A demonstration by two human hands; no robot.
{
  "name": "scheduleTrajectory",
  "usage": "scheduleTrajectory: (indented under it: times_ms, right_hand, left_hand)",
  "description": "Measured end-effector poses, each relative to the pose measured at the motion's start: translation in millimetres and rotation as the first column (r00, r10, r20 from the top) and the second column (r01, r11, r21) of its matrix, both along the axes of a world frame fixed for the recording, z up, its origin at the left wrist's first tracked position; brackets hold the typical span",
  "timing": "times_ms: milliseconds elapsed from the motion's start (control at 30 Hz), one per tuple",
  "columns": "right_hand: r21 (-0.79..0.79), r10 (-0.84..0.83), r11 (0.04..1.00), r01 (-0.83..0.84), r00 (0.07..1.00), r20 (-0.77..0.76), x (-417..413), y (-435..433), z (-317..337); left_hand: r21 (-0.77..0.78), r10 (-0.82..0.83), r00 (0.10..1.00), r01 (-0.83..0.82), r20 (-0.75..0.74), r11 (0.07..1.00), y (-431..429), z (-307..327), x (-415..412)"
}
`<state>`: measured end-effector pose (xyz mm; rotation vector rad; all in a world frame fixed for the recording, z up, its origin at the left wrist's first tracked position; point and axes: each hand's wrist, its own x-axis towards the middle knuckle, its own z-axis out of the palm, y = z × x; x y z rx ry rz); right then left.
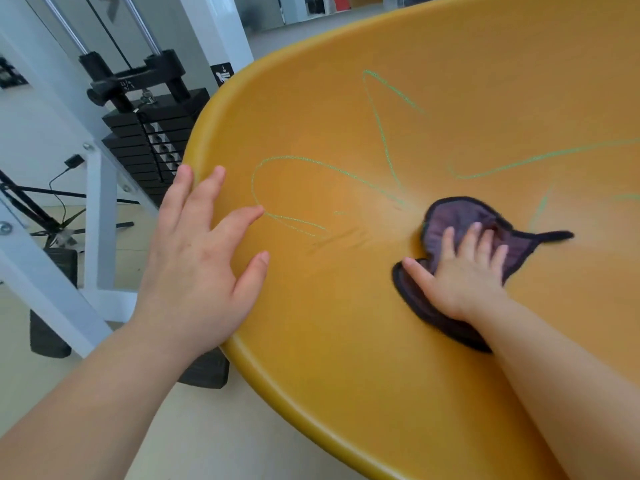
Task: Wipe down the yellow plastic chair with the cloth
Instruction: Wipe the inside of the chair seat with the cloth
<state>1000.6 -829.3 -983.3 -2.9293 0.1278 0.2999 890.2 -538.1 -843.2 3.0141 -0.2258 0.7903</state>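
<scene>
The yellow plastic chair (pixel 346 341) fills the right and centre of the head view, its curved seat shell facing me. Green scribble lines (pixel 379 126) loop across the shell, and faint dark smears (pixel 337 239) lie near the middle. A dark purple cloth (pixel 457 216) with a black hem lies on the shell. My right hand (pixel 460 271) presses flat on the cloth, fingers spread over it. My left hand (pixel 197 258) rests over the chair's left rim, fingers apart, holding nothing.
A white-framed weight machine (pixel 100 188) with a black weight stack (pixel 152 140) stands just left of the chair. Black cables and a stand's legs (pixel 52 216) lie on the pale floor (pixel 214 427) below it.
</scene>
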Motion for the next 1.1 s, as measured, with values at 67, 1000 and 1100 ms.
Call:
scheduleTrajectory:
  times_ms: [67,1000,1100]
  right_hand:
    - [0.128,0.169,0.977,-0.17,0.986,0.017,-12,44,6]
    - [0.205,0.465,0.842,-0.498,0.865,0.19,-19,68,11]
    - [0.083,0.177,0.978,-0.191,0.973,0.148,26,22,-5]
  left_hand:
    - [0.027,0.009,1.0,-0.009,0.01,1.0,-1,-1,2]
    - [0.036,0.024,1.0,-0.023,-0.017,0.999,-7,0,5]
    - [0.038,0.016,0.999,-0.014,-0.047,0.999,-5,1,3]
